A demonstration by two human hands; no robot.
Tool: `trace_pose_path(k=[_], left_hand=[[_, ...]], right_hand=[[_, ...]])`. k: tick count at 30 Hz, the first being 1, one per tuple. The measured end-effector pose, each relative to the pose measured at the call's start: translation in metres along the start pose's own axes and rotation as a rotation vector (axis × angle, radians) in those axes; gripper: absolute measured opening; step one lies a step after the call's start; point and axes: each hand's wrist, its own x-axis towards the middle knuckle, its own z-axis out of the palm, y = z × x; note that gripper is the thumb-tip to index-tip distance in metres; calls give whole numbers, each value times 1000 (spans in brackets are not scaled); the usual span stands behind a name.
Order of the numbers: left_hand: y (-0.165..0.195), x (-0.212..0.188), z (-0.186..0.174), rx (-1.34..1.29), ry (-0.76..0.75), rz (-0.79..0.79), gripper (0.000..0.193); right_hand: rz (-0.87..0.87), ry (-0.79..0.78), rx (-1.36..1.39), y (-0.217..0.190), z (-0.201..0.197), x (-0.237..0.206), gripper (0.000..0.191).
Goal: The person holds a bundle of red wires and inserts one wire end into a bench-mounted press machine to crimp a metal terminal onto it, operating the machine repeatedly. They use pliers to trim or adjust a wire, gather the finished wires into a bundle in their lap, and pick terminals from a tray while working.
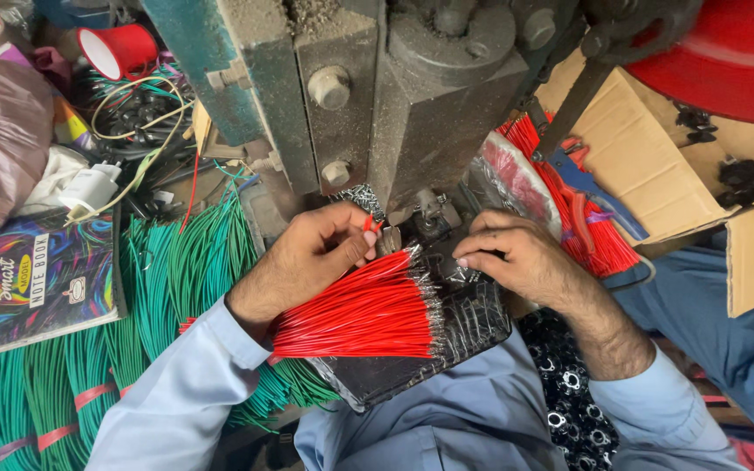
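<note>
We've got a fat bundle of red wires [359, 310] tucked under the left hand [307, 257], w/ the palm and wrist resting over its near end so the lot stays fanned and doesn't roll. The bundle lies on a black plastic sheet [473, 327] across our lap, right in front of the grey-green press machine [394, 96]. Long axis runs from lower left to upper right: plain red ends sit by the left cuff, stripped silvery tips point toward the machine base and the right hand. That looks like a feed arrangement, tips facing the tool so each wire needs only a short lift.

Left thumb and forefinger are closed in a pinch on a single red wire end [370, 225], held up at the machine's die area [425, 214]; other fingers curl loosely. Right hand [517, 257] is curled, fingertips pressed down on the black sheet just beside the wire tips, prob. steadying it; we can't tell if it pinches anything small.

Off to the left, green wire bundles [159, 288] lie stacked, red-banded, next to a colourful notebook [32, 283]. More red wires [569, 209] and blue-handled pliers [582, 179] sit right of the machine by a cardboard box [647, 166].
</note>
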Motion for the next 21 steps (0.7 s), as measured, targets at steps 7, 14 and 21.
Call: trace_pose_path(k=[7, 14, 21], left_hand=[[-1, -1, 0, -36, -2, 9, 11], [-1, -1, -1, -16, 3, 23, 11], [2, -2, 0, -8, 22, 17, 10]], right_hand=[[157, 81, 330, 1, 8, 2, 12], [68, 103, 65, 0, -3, 2, 17], [-71, 172, -87, 1, 12, 1, 13]])
